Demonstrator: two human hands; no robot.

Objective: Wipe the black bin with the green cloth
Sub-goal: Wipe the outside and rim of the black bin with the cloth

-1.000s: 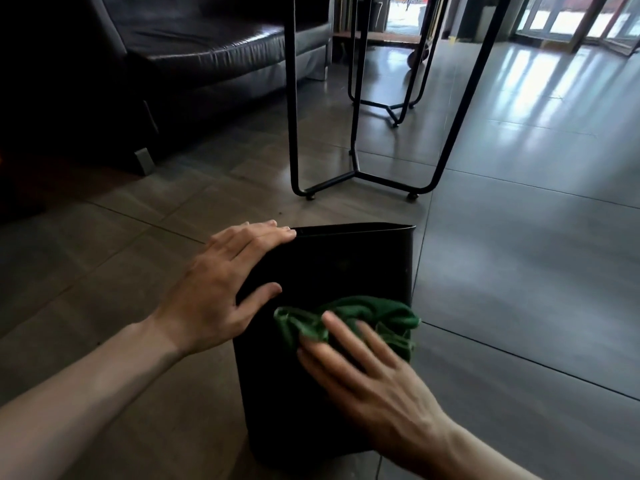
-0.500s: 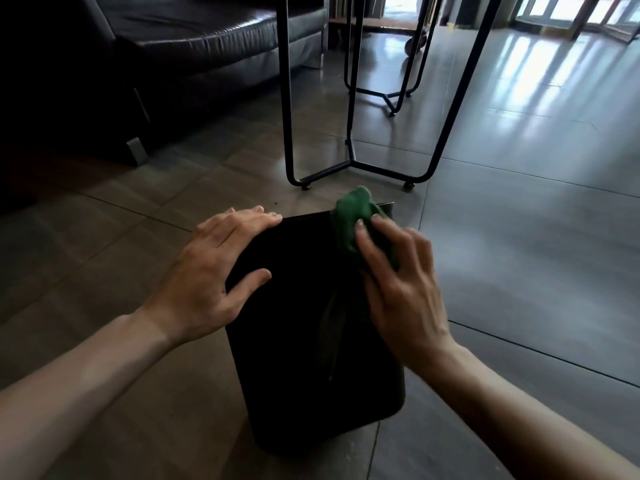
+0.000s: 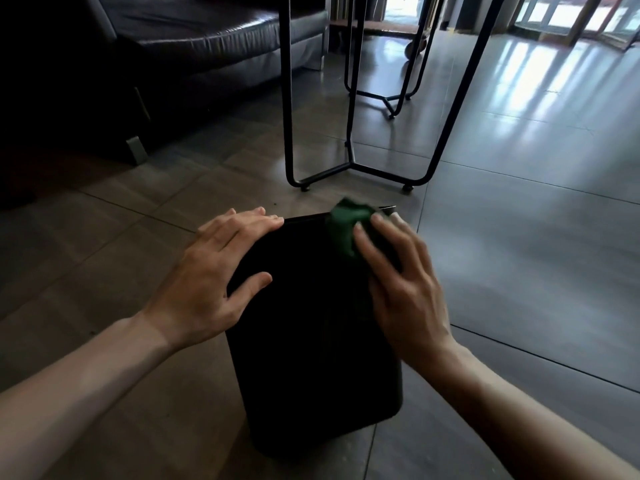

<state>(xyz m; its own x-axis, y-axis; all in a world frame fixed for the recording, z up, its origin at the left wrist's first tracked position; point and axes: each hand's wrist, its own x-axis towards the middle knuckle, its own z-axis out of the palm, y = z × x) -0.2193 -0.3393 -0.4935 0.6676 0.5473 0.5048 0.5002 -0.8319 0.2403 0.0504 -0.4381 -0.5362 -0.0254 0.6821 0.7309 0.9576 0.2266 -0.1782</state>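
Observation:
The black bin (image 3: 311, 341) lies tipped on the tiled floor, its rim pointing away from me. My left hand (image 3: 211, 275) rests flat on its upper left side near the rim, fingers spread, holding it steady. My right hand (image 3: 398, 282) presses the bunched green cloth (image 3: 346, 226) against the bin's upper right side, close to the far rim. Most of the cloth shows beyond my fingertips; the rest is hidden under my palm.
A black metal table frame (image 3: 353, 164) stands just beyond the bin, with a second frame (image 3: 391, 98) farther back. A dark leather sofa (image 3: 173, 46) fills the upper left. Glossy floor tiles (image 3: 519, 202) stretch out to the right.
My right hand slid the green cloth from the bin's near middle up to its far rim. My left hand kept its place on the bin.

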